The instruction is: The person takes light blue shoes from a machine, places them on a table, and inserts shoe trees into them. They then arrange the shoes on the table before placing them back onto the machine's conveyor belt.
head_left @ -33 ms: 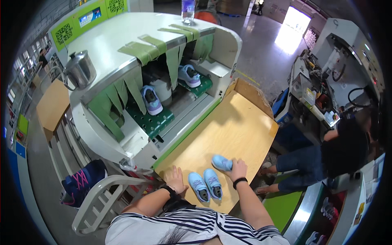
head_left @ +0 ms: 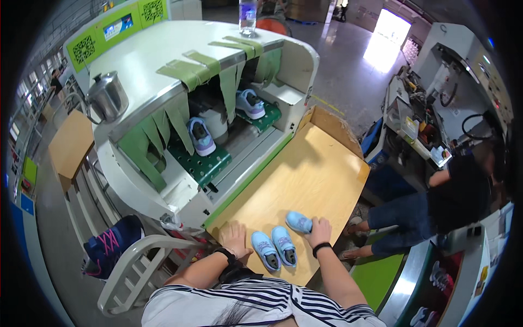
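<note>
White light glares from a blown-out doorway and reflects off the floor, while soft shadows cross the tabletop. Fisheye distortion curves the black-rimmed edges; distant detail seems slightly soft.

The bare left hand lay palm-down, fingers spread, and the bare right hand was curled, both forearms extended.

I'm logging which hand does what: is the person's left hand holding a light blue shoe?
No, the left hand lies spread on the wood-coloured tabletop, while the right hand holds a light blue shoe.
</note>
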A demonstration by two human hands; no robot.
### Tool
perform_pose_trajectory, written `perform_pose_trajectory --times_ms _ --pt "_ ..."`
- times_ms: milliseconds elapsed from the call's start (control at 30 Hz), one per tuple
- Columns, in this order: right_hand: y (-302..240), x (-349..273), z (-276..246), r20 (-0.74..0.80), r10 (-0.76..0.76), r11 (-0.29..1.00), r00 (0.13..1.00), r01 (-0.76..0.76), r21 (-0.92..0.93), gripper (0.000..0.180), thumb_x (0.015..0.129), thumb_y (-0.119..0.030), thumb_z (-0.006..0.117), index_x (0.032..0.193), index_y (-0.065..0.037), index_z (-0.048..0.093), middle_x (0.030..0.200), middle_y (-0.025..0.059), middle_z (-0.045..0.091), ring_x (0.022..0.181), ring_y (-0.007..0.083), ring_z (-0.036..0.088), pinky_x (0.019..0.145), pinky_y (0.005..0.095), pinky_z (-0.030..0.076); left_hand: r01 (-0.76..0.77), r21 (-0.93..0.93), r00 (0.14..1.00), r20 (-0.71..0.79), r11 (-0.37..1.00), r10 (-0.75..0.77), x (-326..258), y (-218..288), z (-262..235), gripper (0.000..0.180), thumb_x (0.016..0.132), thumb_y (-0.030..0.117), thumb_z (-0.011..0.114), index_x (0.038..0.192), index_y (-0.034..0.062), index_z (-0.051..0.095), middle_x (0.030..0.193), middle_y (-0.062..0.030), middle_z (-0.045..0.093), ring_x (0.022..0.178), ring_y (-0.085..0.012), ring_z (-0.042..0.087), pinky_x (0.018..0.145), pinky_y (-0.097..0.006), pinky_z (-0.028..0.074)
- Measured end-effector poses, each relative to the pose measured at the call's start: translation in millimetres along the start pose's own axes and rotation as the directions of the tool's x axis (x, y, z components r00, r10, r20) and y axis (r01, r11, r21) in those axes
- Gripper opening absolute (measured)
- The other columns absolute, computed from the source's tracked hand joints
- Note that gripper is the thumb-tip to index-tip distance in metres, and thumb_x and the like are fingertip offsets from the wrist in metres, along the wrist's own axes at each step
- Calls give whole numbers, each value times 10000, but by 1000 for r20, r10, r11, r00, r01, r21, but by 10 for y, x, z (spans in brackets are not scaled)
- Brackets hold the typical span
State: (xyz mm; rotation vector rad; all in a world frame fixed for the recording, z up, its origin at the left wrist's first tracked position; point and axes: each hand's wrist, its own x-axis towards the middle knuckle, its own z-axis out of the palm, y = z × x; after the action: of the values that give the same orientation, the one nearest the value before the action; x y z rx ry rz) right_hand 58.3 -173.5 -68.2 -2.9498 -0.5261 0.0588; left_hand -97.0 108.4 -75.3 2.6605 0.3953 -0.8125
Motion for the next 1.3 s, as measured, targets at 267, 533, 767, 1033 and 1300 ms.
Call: perform_pose_trajectory --times_ms 267,533,767,1033,1300 --pt "-97 -1049 -87 237 184 844 954 -277 459 662 715 -346 820 1165 16 496 1050 273 625 1015 421 616 850 448 501 -77 201 993 99 977 57 406 -74 -114 1394 609 694 780 1568 189 -97 1606 -222 -172 1484 -429 -128 1102 -719 81" --pt "-70 -1238 197 61 222 749 973 -211 628 660 764 -294 802 1278 -22 490 1202 255 577 1147 426 533 984 465 437 -104 193 992 92 976 87 306 -60 -146 1372 619 732 748 1572 198 -82 1610 -222 -158 1488 -425 -109 1116 -697 92" --pt "-6 -1242 316 17 202 780 979 -171 602 691 757 -302 809 1300 -33 478 1190 246 583 1138 418 542 979 462 440 -124 186 992 61 975 115 260 -116 -121 1350 623 759 725 1576 206 -55 1617 -221 -124 1495 -412 -84 1130 -674 100" --pt "-28 -1246 273 38 226 753 973 -199 627 692 760 -297 811 1304 -28 479 1211 248 584 1156 411 543 984 458 441 -120 193 993 46 974 113 261 -119 -124 1343 618 762 728 1577 212 -33 1620 -218 -110 1497 -409 -63 1137 -661 101" --pt "-27 -1237 223 41 226 757 973 -202 621 705 752 -303 819 1311 -36 481 1212 240 588 1155 406 546 987 454 442 -130 173 992 17 976 129 299 -134 -77 1348 607 754 740 1578 208 -19 1619 -219 -109 1496 -413 -65 1138 -665 86"
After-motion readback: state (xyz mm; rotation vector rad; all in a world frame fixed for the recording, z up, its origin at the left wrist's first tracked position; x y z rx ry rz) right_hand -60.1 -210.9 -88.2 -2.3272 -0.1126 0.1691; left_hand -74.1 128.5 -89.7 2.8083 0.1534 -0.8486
